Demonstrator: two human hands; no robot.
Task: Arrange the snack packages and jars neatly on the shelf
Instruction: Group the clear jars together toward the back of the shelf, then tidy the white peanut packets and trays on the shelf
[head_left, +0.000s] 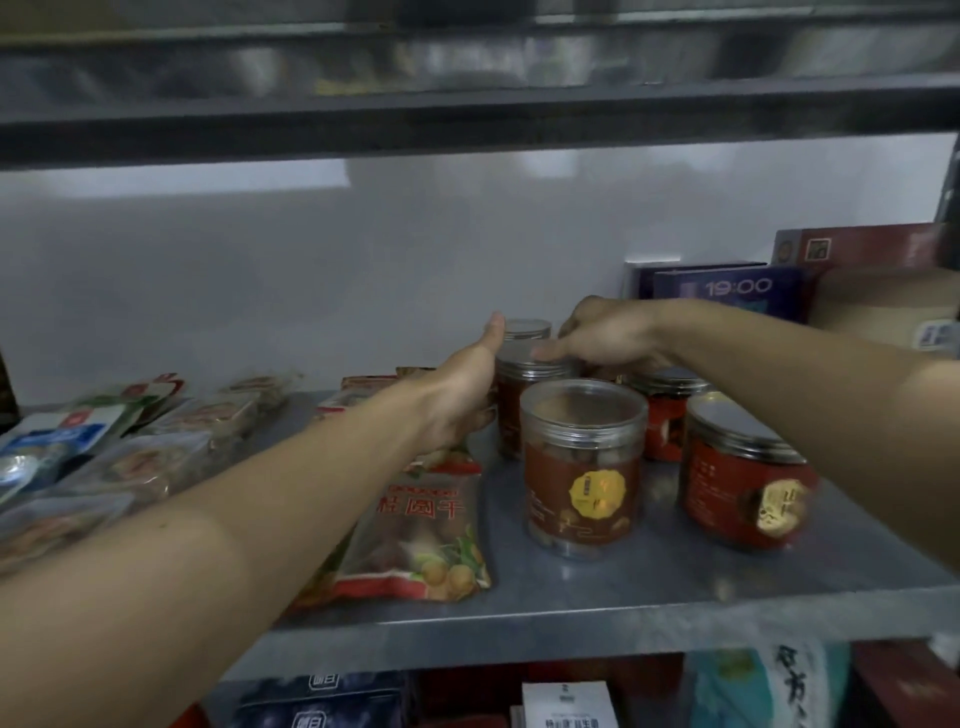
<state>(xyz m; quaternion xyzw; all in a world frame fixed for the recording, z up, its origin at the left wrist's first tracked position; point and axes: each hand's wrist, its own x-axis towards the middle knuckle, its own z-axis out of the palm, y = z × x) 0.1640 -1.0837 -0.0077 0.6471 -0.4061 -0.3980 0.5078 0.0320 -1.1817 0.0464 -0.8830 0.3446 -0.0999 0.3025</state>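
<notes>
Several clear plastic jars with dark red labels stand on the grey metal shelf (597, 597). The nearest jar (582, 467) is in the middle, and another jar (743, 483) stands to its right. My left hand (462, 395) wraps the left side of a jar behind them (519, 395). My right hand (608, 338) rests on that same jar's lid, fingers spread. One more jar (527, 328) shows behind it and another (667, 410) to the right. A red longan snack bag (421, 525) lies flat under my left forearm.
Several flat snack packets (135, 447) lie spread over the left part of the shelf. Boxes (737, 291) stand at the back right, beside a cardboard carton (893, 306). An upper shelf (467, 119) hangs overhead. More goods (566, 701) sit on the shelf below.
</notes>
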